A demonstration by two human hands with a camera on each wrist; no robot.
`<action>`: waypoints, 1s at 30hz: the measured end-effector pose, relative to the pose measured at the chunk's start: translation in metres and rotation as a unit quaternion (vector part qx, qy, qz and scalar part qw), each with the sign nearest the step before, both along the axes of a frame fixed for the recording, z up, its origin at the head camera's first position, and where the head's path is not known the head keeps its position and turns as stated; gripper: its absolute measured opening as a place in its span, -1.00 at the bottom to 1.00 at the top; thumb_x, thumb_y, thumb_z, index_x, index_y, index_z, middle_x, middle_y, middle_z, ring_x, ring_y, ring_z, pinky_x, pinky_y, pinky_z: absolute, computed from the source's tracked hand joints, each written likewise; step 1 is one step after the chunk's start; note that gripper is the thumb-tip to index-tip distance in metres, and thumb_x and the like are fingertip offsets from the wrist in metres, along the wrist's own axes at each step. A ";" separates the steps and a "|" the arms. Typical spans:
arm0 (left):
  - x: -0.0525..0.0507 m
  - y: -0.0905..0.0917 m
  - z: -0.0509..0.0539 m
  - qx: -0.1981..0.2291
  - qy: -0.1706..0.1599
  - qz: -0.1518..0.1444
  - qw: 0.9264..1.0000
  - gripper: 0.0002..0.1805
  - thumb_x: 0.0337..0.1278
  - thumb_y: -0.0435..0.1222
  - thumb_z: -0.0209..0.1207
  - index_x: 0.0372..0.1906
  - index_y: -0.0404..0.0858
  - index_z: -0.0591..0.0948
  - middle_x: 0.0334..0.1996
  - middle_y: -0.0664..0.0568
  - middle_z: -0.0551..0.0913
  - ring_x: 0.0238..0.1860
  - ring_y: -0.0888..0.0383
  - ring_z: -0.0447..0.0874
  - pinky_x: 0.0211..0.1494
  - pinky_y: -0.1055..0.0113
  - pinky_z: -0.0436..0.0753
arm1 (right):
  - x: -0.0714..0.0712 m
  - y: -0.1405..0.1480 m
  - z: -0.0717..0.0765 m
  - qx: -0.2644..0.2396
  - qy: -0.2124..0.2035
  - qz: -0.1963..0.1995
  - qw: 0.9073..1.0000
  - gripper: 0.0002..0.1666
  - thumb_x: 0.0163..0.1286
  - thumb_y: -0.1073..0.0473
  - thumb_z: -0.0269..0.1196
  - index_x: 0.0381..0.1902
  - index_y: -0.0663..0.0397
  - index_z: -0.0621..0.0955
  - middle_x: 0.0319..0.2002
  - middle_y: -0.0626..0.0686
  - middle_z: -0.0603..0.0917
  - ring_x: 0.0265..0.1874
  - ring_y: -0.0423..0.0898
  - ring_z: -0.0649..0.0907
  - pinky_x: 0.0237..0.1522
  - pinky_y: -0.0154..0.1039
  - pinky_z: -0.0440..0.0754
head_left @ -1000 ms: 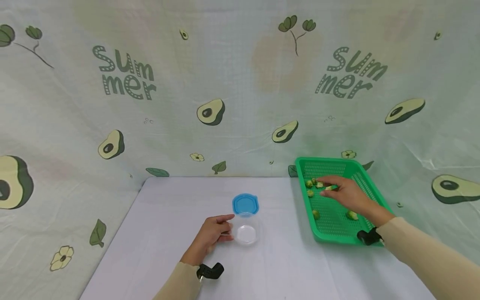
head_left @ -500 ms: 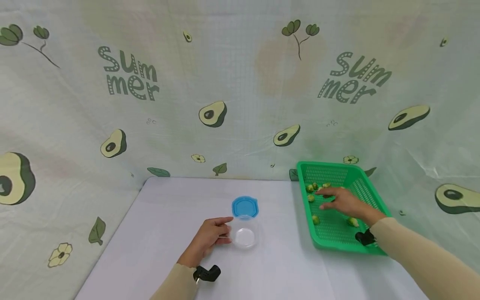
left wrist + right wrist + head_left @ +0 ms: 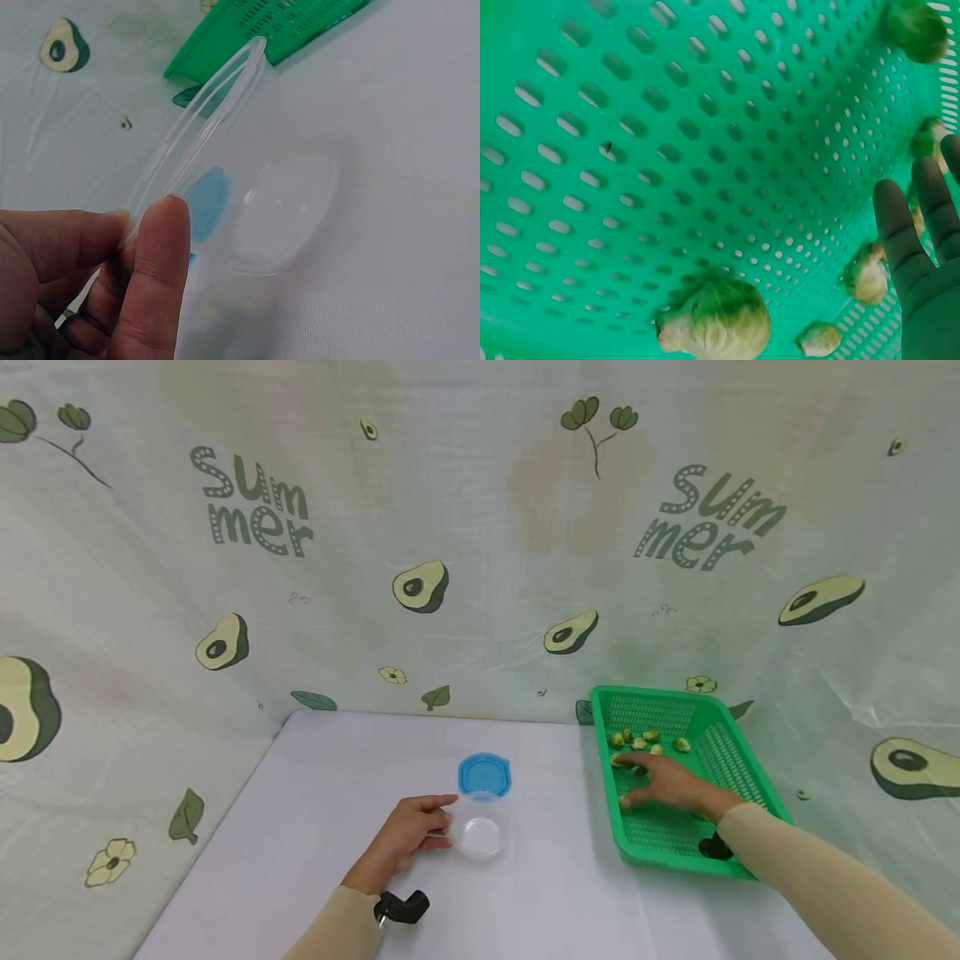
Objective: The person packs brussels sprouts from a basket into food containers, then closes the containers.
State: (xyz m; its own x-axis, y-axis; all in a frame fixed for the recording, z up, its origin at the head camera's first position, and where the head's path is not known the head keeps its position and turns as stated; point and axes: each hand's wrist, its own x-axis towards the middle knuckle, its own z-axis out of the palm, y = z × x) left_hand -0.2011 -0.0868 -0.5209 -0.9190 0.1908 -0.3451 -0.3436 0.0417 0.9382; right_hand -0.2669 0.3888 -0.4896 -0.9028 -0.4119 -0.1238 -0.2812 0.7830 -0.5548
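Observation:
My left hand (image 3: 408, 833) pinches the rim of a clear plastic container (image 3: 481, 837) between thumb and finger. In the left wrist view the container (image 3: 289, 202) appears tilted, its open side toward the upper left. Just behind it lies a blue lid (image 3: 484, 773). My right hand (image 3: 667, 783) is inside the green basket (image 3: 738, 752), its fingers spread and reaching toward the left wall. A Brussels sprout (image 3: 617, 760) sits by the fingertips; contact cannot be told. The right wrist view shows straight fingers (image 3: 896, 217) over the basket, with a large Brussels sprout (image 3: 727, 319) apart from them.
Several more Brussels sprouts (image 3: 651, 737) lie toward the back of the basket, whose walls rise around my right hand. A white cloth covers the table (image 3: 360, 760). A patterned curtain (image 3: 480, 660) stands behind the table's back edge.
My right hand has moved toward the basket's front, away from the back sprouts, leaving a pale piece it was holding there. My left hand keeps its hold on the container.

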 end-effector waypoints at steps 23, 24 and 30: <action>-0.001 -0.002 0.004 -0.002 -0.006 -0.001 1.000 -0.48 0.32 -0.48 0.27 0.37 -0.35 0.61 -0.28 -0.04 0.55 -0.42 0.16 0.68 -0.21 0.30 0.87 | 0.001 0.026 -0.006 -0.061 -0.100 0.023 0.993 -0.40 0.36 0.09 0.50 0.27 0.25 0.65 0.22 0.32 0.68 0.17 0.28 0.68 0.18 0.17 0.73; -0.001 -0.002 0.004 -0.002 -0.006 -0.001 1.000 -0.48 0.32 -0.48 0.27 0.37 -0.35 0.61 -0.28 -0.04 0.55 -0.42 0.15 0.68 -0.21 0.30 0.87 | 0.001 0.025 -0.006 -0.062 -0.106 0.025 0.992 -0.42 0.36 0.10 0.49 0.26 0.24 0.66 0.23 0.31 0.67 0.19 0.29 0.66 0.19 0.15 0.73; -0.002 -0.003 0.003 0.003 -0.007 -0.001 1.000 -0.48 0.31 -0.49 0.26 0.37 -0.36 0.60 -0.30 -0.03 0.55 -0.42 0.15 0.69 -0.21 0.30 0.87 | 0.001 0.022 -0.005 -0.069 -0.113 0.031 0.991 -0.56 0.35 0.17 0.48 0.14 0.23 0.75 0.16 0.28 0.69 0.16 0.23 0.65 0.11 0.01 0.75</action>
State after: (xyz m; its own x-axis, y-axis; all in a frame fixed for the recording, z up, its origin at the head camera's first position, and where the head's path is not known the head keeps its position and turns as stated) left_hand -0.2027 -0.0895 -0.5178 -0.9138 0.1952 -0.3561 -0.3558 0.0374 0.9338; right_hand -0.2660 0.4105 -0.4949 -0.8308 -0.4927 -0.2590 -0.1822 0.6803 -0.7099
